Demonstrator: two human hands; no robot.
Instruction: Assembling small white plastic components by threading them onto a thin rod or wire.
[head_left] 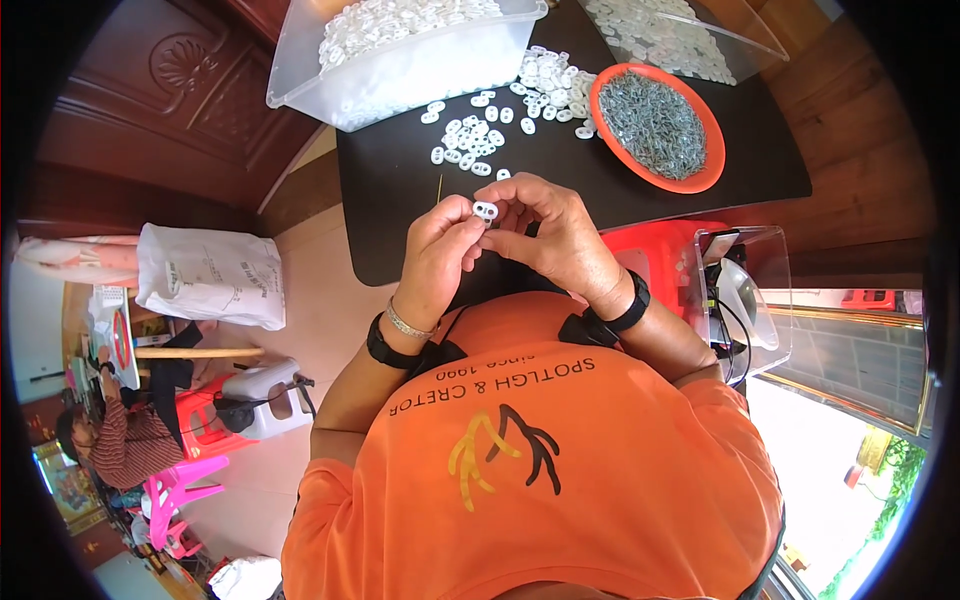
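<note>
In front of my chest, over the near edge of the dark table, my left hand (437,240) pinches a small white oval plastic piece with two holes (485,211) between thumb and forefinger. My right hand (548,228) is curled in from the other side, its fingertips close against the same piece. Whether those fingers hold anything more is hidden. A thin yellowish rod (439,188) sticks up beside my left knuckles. Just beyond my hands lie loose white oval pieces (470,140), one of them near my right forefinger.
A translucent bin (400,95) of white pieces stands at the far left of the table (375,215). Right of it are a larger heap (555,85), an orange bowl (713,150) of small metal parts and another clear bin (755,35). Another person (135,445) sits far left.
</note>
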